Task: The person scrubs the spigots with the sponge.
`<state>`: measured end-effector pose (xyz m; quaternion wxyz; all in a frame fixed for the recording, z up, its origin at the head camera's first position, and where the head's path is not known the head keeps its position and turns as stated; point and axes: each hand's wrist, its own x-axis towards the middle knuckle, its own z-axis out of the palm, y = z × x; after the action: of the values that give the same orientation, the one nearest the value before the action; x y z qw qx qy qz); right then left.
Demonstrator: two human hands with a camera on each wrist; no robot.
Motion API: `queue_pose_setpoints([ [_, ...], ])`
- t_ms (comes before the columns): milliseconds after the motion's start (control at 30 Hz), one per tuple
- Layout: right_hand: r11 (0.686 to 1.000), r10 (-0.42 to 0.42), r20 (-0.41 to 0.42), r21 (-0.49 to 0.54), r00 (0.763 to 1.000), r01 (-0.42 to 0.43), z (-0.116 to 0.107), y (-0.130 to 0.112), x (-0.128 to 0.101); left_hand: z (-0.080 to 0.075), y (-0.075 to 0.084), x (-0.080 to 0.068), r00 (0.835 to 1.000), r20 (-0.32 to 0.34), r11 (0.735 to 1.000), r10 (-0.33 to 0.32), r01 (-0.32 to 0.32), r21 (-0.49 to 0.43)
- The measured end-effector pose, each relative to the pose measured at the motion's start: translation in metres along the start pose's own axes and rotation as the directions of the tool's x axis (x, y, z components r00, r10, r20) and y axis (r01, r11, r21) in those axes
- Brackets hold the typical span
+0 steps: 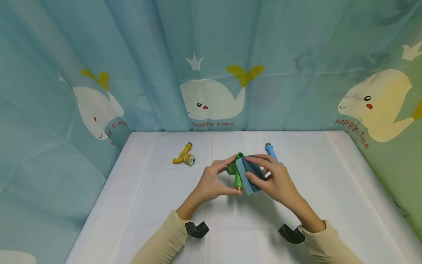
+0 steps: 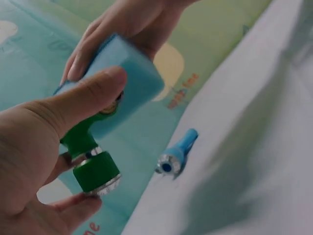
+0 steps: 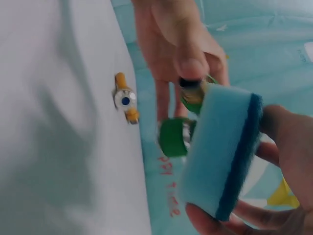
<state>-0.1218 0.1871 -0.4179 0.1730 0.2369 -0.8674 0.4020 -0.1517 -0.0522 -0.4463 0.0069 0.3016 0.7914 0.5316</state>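
Observation:
My left hand [image 1: 212, 182] grips a green faucet [image 1: 238, 176] by its two ends, thumb on the brass threaded end and fingers by the spout. In the left wrist view the faucet's round green knob [image 2: 96, 171] points down toward the fingertips. My right hand [image 1: 275, 178] holds a blue sponge [image 3: 217, 147] with a darker scouring layer, pinched between thumb and fingers. The sponge's pale side lies right against the faucet's body and covers part of it in the right wrist view. Both things are held up over the white table.
A yellow faucet [image 1: 183, 156] lies on the white table [image 1: 148, 220] to the left. Behind my right hand lies a blue faucet [image 1: 270, 150], partly hidden in the head view. A curtain with whale prints [image 1: 214, 99] hangs along the table's far edge.

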Motion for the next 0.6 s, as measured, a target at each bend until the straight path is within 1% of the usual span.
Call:
queue_pose_setpoints([
  [67,1.000,-0.008,0.019,-0.015,1.000,0.008,0.000,0.000,0.001,-0.001,0.001,0.001,1.000,-0.008,0.998,0.023,-0.023,0.062],
  [100,1.000,-0.019,0.052,-0.024,0.998,0.020,-0.001,0.000,0.001,-0.002,0.001,0.001,1.000,-0.013,0.995,0.029,-0.027,0.096],
  [133,0.999,-0.025,0.106,-0.024,0.994,0.028,-0.003,0.000,0.000,-0.003,0.000,0.001,0.999,-0.017,0.992,0.031,-0.028,0.127],
  [200,0.999,-0.036,0.225,-0.011,0.974,0.039,-0.010,0.001,-0.001,-0.006,-0.001,0.002,1.000,-0.016,0.986,0.020,-0.017,0.168],
  [233,0.999,-0.050,0.259,-0.002,0.965,0.053,-0.012,0.002,-0.001,-0.007,-0.001,0.001,1.000,-0.014,0.984,0.011,-0.008,0.180],
  [267,0.998,-0.062,0.269,0.010,0.961,0.062,-0.014,0.003,-0.001,-0.008,-0.002,0.001,1.000,-0.009,0.982,0.002,0.000,0.187],
  [333,0.997,-0.071,0.246,0.013,0.967,0.070,-0.016,0.005,0.000,-0.009,-0.002,0.001,1.000,0.010,0.983,-0.008,0.006,0.182],
  [400,0.996,-0.084,0.171,-0.021,0.982,0.089,-0.013,0.005,0.003,-0.009,-0.001,0.001,1.000,0.027,0.983,-0.009,0.004,0.183],
  [433,0.995,-0.086,0.148,-0.038,0.985,0.093,-0.011,0.004,0.004,-0.009,0.000,0.001,1.000,0.028,0.982,-0.003,-0.002,0.191],
  [467,0.994,-0.082,0.148,-0.056,0.986,0.091,-0.010,0.003,0.004,-0.008,0.000,0.001,1.000,0.028,0.980,0.001,-0.006,0.201],
  [500,0.993,-0.075,0.172,-0.078,0.982,0.090,-0.009,0.002,0.004,-0.007,0.000,0.001,1.000,0.025,0.978,0.000,-0.006,0.210],
  [567,0.993,-0.066,0.225,-0.083,0.972,0.087,-0.008,0.000,0.001,-0.006,-0.001,0.001,1.000,0.014,0.972,-0.005,0.001,0.236],
  [600,0.993,-0.063,0.232,-0.083,0.971,0.084,-0.007,0.000,0.000,-0.006,-0.001,0.000,1.000,0.010,0.969,-0.009,0.006,0.246],
])
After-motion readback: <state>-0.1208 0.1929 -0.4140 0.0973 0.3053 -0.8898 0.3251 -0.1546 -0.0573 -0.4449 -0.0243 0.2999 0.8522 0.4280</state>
